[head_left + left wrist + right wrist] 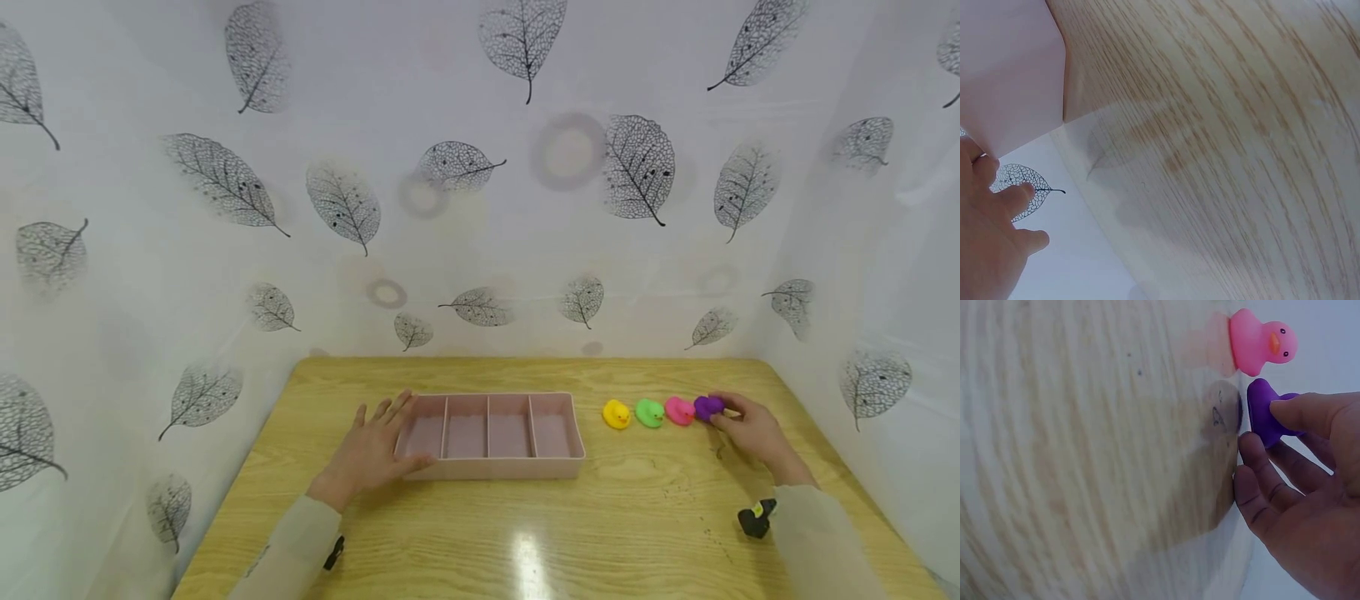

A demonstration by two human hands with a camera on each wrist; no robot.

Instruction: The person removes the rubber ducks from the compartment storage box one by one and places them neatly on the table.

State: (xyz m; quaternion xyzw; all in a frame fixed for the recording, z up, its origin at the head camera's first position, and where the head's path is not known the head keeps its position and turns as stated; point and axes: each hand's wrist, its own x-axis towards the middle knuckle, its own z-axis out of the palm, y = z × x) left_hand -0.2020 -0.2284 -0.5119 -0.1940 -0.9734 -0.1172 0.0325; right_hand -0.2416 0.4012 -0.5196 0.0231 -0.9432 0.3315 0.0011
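A pale pink divided box (491, 468) with several compartments in a row sits on the table. Spread over its left end is my left hand (367, 454), the thumb along the front wall and the fingers near the back left corner. In the left wrist view, the fairly straight fingers (1013, 203) show beside the box's wall (1013, 69). My right hand (757, 429) pinches a purple rubber duck (1262, 412) between thumb and fingers, at or just above the table. Close beside that duck stands a pink rubber duck (1250, 340).
Left of the pink duck, a green rubber duck (649, 413) and a yellow rubber duck (617, 414) continue the row, right of the box. A leaf-patterned white curtain (480, 233) surrounds the back and sides of the wooden table (450, 542).
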